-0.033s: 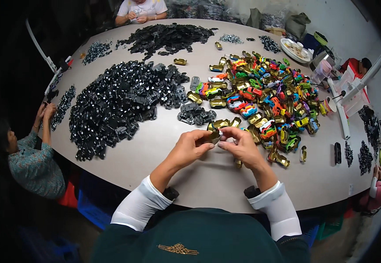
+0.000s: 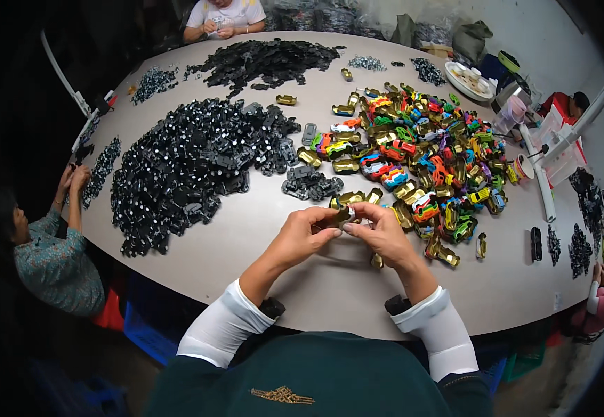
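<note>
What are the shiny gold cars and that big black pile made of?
The gold toy car shells look like plastic with a metallic coating: they glint like mirrors. The black pile of parts looks like duller moulded plastic with small pale dots. The left hand and right hand hold one gold piece.

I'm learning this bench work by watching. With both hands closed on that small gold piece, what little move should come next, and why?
Probably press the two parts together. Both the left hand and the right hand pinch one small gold toy car shell just above the table, with a small heap of black parts lying close ahead.
</note>
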Motion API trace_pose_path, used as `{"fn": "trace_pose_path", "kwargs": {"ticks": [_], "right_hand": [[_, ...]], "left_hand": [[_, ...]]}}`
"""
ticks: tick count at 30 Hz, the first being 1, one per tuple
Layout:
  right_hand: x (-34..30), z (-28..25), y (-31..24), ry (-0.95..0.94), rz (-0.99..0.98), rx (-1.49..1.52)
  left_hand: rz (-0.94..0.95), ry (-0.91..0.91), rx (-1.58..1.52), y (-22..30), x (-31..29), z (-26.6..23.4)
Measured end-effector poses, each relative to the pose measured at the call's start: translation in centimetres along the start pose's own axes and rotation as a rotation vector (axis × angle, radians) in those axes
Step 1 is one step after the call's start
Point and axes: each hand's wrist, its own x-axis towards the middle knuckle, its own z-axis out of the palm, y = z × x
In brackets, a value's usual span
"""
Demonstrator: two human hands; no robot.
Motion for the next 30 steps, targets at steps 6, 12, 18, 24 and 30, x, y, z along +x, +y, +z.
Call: {"fn": "trace_pose_path", "kwargs": {"ticks": [6,12,18,24,30], "right_hand": [[1.6,-0.8,-1.9,0.183,-0.058,-0.021],[2.1,-2.1,-2.7,0.242,0.069,-0.006],[3.1,-1.7,-2.5,0.167,0.049,-0.049],[4.7,-0.8,-2.7,0.112,-0.032,-0.041],[4.7,0.8,-2.9,0.023,0.004,-0.126]], "left_hand": [[0.153,0.245,0.302,1.2,2.7,-2.5],[0.439,0.300,0.777,-1.3,5.5,-1.8],[0.461,0.374,0.804,-2.1,6.4,-2.1],[0.443,0.427,0.404,-0.7,4.7,-2.5],[0.100,0.342,-0.518,-2.4,3.9,-1.5]]}}
